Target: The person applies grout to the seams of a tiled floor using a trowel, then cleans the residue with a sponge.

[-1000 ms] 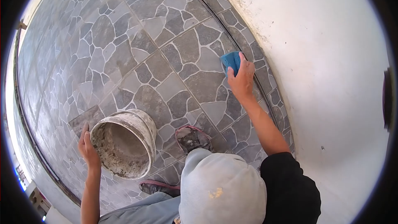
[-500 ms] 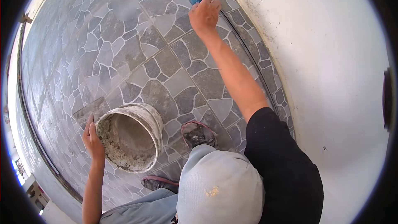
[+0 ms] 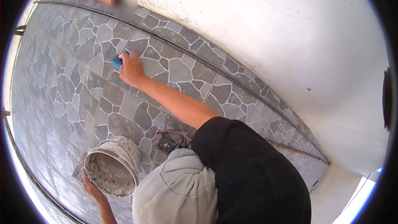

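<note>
Both hands grip: right hand (image 3: 132,69) blue sponge (image 3: 117,61) on stone-patterned floor (image 3: 70,87), left hand (image 3: 92,187) bucket (image 3: 112,166).

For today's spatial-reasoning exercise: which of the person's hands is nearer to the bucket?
Left. The left hand touches the bucket at its lower rim; the right hand is stretched far away, pressing a blue sponge on the tiles.
</note>
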The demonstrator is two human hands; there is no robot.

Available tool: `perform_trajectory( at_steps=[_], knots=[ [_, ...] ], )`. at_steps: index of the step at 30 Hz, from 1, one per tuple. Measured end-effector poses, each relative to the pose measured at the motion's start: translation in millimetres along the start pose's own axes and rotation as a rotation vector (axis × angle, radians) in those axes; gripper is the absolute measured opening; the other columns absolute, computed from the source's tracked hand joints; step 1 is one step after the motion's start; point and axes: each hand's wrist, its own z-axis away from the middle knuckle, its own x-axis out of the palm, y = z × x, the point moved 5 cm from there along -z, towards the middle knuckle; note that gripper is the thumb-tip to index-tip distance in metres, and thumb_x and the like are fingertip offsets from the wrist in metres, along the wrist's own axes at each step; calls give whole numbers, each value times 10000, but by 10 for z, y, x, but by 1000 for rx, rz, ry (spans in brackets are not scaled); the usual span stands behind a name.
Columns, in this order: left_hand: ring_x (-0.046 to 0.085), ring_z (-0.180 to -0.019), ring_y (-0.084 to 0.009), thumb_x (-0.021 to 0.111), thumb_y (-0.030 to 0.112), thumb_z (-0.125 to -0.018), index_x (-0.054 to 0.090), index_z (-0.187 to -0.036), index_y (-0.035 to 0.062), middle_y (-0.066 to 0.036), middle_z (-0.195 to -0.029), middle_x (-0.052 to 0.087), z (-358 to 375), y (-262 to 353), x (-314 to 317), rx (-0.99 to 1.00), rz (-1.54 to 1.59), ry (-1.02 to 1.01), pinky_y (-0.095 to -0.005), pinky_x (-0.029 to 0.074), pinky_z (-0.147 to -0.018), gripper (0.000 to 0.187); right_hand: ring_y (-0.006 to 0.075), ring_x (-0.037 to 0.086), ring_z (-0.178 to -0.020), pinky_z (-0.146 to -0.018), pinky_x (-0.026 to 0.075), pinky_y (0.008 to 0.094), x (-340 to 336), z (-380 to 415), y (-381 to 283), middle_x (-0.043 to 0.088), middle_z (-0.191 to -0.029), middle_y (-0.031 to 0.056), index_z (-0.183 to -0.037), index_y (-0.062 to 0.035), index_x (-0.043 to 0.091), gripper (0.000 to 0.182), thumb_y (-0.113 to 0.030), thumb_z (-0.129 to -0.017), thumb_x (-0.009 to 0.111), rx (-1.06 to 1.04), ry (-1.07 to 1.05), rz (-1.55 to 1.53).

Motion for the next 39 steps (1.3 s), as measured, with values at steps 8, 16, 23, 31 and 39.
perform_trajectory(
  at_steps=[8,16,23,31,39],
  knots=[
    [637,-1112,-168,446,350,-1071,505,-1459,-47,-131,-1307,640,118,286,25,-22,-211,128,-296,499,-912,558,340,615,-1033,-880,521,439,206,1161,-778,592,-1096,152,-1157,-99,716,364,-197,-807,719,-342,-818,-88],
    [652,-1134,-255,406,317,-1071,571,-1390,-63,-206,-1225,704,188,403,286,159,-389,177,-343,446,-1027,523,273,665,-716,-669,524,386,456,-2031,62,689,-781,171,-907,42,718,196,-61,-847,563,-37,-39,-330],
    [641,-1211,-368,442,309,-1032,605,-1354,-32,-259,-1268,668,218,606,306,69,-406,172,-381,461,-1029,497,144,622,-602,-447,448,246,656,-3071,95,634,-788,68,-1085,-1,657,330,-289,-933,708,541,-129,-730],
    [628,-1226,-382,450,308,-1026,602,-1351,-38,-281,-1273,656,229,653,324,44,-371,152,-383,453,-1046,498,132,551,-499,-400,402,262,772,-3211,288,606,-697,75,-928,11,654,164,-151,-903,656,522,43,-689],
    [638,-1205,-386,440,306,-1041,606,-1343,-42,-272,-1258,665,249,590,307,75,-341,171,-395,469,-1019,489,106,477,-503,-432,393,264,-246,-2110,750,509,-637,-10,-892,-79,620,127,-181,-928,687,635,78,-743]
  ],
)
